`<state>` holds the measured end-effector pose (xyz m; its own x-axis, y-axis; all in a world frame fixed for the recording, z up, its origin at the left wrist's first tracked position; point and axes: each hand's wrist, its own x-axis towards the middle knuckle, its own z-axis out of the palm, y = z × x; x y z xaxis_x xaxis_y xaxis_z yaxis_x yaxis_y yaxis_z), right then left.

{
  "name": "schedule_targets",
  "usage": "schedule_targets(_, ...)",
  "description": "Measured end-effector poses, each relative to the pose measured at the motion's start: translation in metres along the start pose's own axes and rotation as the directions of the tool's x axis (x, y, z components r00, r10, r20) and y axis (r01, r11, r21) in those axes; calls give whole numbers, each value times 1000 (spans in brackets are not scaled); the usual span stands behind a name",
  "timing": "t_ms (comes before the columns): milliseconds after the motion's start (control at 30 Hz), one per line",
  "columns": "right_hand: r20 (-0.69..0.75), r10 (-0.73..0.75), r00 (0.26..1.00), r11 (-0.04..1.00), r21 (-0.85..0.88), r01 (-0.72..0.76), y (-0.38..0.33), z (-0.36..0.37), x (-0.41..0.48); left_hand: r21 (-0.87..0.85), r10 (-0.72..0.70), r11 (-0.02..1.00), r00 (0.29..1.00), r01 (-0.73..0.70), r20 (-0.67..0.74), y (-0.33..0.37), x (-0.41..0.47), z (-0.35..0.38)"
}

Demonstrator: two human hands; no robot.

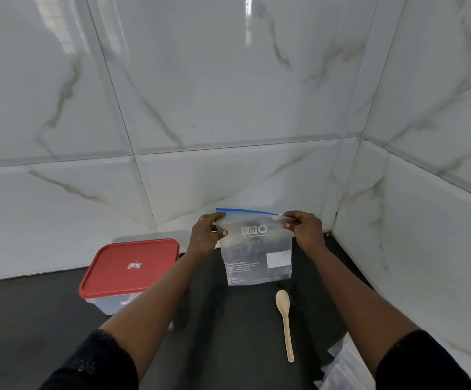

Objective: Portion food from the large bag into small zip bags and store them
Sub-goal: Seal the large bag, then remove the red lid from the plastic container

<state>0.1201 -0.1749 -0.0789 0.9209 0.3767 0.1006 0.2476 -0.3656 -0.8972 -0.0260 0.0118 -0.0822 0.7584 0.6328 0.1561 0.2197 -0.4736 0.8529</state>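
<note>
Behind everything, glossy white wall tiles [228, 94] with grey marble veining cover the back and turn a corner on the right. Below them runs a dark countertop [32, 319]. On its left part stands a clear plastic storage box [110, 304], closed with a red lid [130, 266] that bears a small label in its middle.

Right of the box, near the wall corner, a clear zip bag [257, 249] is held upright above the counter. It hangs flat and shows white "URGO" lettering, a block of small print and a white patch. A blue seal strip [245, 211] runs along its top.

At the lower right edge lies some crumpled clear plastic [341, 370], partly hidden by the right forearm; what it is cannot be told.

The left hand [204, 235] pinches the bag's top left corner, thumb on the near face. The right hand [306, 229] pinches the top right corner just under the strip. Both arms wear black sleeves pushed up.

A pale wooden spoon [285, 322] lies on the counter below the bag, apart from it, with its bowl toward the wall.

A ring [201, 219] sits on a left-hand finger.
</note>
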Motion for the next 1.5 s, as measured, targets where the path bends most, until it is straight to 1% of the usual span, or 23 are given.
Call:
schedule_targets(67,-42,-14,999,1000,-29,12,2,3,6,97,20,995,1000,-18,-14,-4,7,6)
schedule_targets(133,-66,-34,997,999,-38,32,3,7,11,143,22,990,999,-16,-43,-6,12,9)
schedule_targets(267,-100,-95,990,994,-58,89,6,15,16,92,-29,995,994,39,-107,-9,17,13)
schedule_targets(333,-158,-141,977,990,-21,139,5,18,16,73,13,997,992,-4,-124,-6,15,14)
schedule_targets(400,-239,-169,956,983,31,181,1,19,14,44,94,995,979,-88,-181,-1,12,13)
schedule_targets(467,-285,-196,938,976,38,215,-2,18,12,35,162,987,961,-158,-225,2,10,14)
schedule_targets(533,-261,-211,942,973,31,227,-2,19,11,5,164,986,960,-167,-226,1,8,15)
schedule_targets(600,-193,-199,961,979,12,205,4,20,9,-67,108,990,973,-124,-206,-2,3,16)
schedule_targets(667,-130,-186,974,983,-25,184,12,22,4,-116,62,990,986,-80,-154,-9,-6,19)
schedule_targets(767,-76,-173,982,983,-78,167,20,26,-7,-61,100,993,994,-102,-46,-18,-20,25)
schedule_targets(800,-71,-164,984,984,-86,158,21,26,-9,-56,106,993,994,-107,-35,-19,-23,26)
schedule_targets(867,-67,-150,986,985,-93,143,20,27,-14,-58,84,995,995,-87,-50,-20,-25,27)
schedule_targets(933,-78,-155,985,984,-99,147,18,28,-17,-19,57,998,996,-59,-75,-19,-24,25)
schedule_targets(1000,-122,-175,977,979,-124,160,14,30,-21,46,58,998,993,-53,-100,-16,-22,18)
schedule_targets(1067,-200,-214,956,964,-199,174,6,34,-28,104,94,991,986,-80,-136,-12,-21,5)
schedule_targets(1133,-290,-271,918,940,-286,187,-4,41,-36,155,135,982,974,-108,-181,-11,-21,-14)
schedule_targets(1200,-354,-324,877,923,-321,211,-18,52,-47,203,156,973,955,-105,-252,-16,-24,-39)
schedule_targets(1267,-344,-373,862,905,-342,254,-31,66,-59,248,121,968,933,-35,-339,-26,-28,-67)
schedule_targets(1333,-232,-364,902,907,-307,287,-46,84,-76,300,14,946,907,125,-422,-41,-36,-98)
schedule_targets(1400,-26,-266,964,936,-246,252,-60,105,-96,329,-175,869,850,371,-496,-60,-46,-125)
schedule_targets(1433,91,-209,974,941,-251,225,-65,116,-104,315,-298,807,805,499,-513,-69,-50,-135)
schedule_targets(1467,205,-149,967,942,-267,202,-71,129,-114,288,-415,746,757,601,-505,-78,-55,-147)
schedule_targets(1500,310,-84,947,946,-273,174,-74,139,-121,262,-506,700,719,665,-476,-86,-58,-153)
